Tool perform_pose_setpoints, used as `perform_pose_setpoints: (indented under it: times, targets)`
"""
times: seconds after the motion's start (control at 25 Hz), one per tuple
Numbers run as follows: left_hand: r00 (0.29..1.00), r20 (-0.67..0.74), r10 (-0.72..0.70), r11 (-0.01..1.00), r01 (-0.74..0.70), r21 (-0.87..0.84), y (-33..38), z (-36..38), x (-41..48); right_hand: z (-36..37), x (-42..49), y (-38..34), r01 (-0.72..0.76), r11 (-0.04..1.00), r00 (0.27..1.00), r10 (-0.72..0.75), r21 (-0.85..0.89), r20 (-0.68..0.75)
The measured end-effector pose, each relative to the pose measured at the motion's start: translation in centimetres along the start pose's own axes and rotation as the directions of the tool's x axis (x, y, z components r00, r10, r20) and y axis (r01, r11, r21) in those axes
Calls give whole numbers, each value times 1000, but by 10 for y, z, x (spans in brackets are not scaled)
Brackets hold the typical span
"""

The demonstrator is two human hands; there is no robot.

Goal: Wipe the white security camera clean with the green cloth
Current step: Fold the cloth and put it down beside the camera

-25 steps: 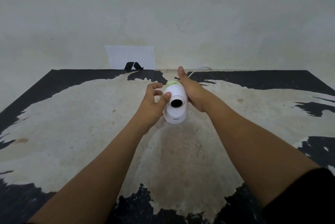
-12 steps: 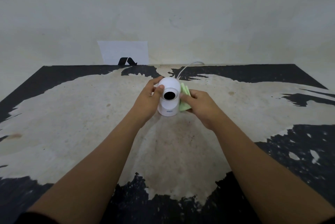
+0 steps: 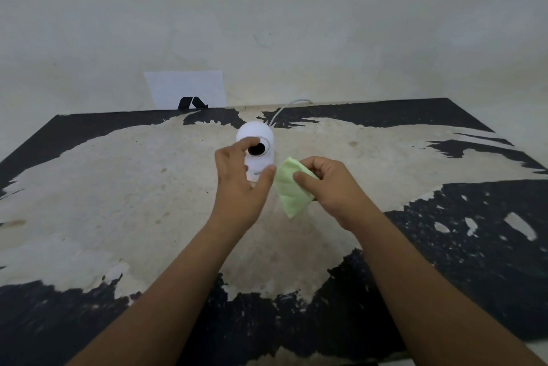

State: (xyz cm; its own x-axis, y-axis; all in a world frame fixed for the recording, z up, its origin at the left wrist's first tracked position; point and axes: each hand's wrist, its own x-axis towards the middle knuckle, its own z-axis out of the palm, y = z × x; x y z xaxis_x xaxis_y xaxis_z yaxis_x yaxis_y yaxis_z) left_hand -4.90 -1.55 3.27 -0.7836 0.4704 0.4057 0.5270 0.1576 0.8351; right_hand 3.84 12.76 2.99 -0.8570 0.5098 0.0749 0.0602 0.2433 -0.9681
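Note:
The white security camera (image 3: 258, 140) stands upright on the worn table (image 3: 118, 187), its dark round lens facing me. My left hand (image 3: 240, 184) grips its lower body from the front left, with a finger by the lens and the thumb on the base. To its right, my right hand (image 3: 332, 184) pinches the pale green cloth (image 3: 289, 190), which hangs folded just clear of the camera's right side. A white cable (image 3: 281, 112) runs from behind the camera toward the wall.
A white paper sheet (image 3: 186, 88) with a black mark leans against the wall at the table's far edge. The tabletop is black with a large worn beige patch. The plain wall rises right behind the table.
My right hand has pulled the green cloth off the camera's right side, down and toward me. My left hand slid lower on the camera body. The camera view also shifted a little.

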Motion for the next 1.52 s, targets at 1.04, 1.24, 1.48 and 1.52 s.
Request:
perform_pose_setpoints:
  times: [1.04,1.24,1.48,1.52]
  targets:
    - [979,179,-102,984,126,-128,42,30,44,-61,-36,20,-73,997,990,73,1,-124]
    - [899,300,-319,891,392,-227,16,43,6,-93,-4,33,-206,948,922,271,243,-276]
    - [814,510,-279,949,315,17,6,63,-22,-77,44,26,-191,942,963,125,-275,-240]
    - [798,541,-266,957,287,48,8,66,-22,-72,52,24,-168,905,976,97,-391,-196]
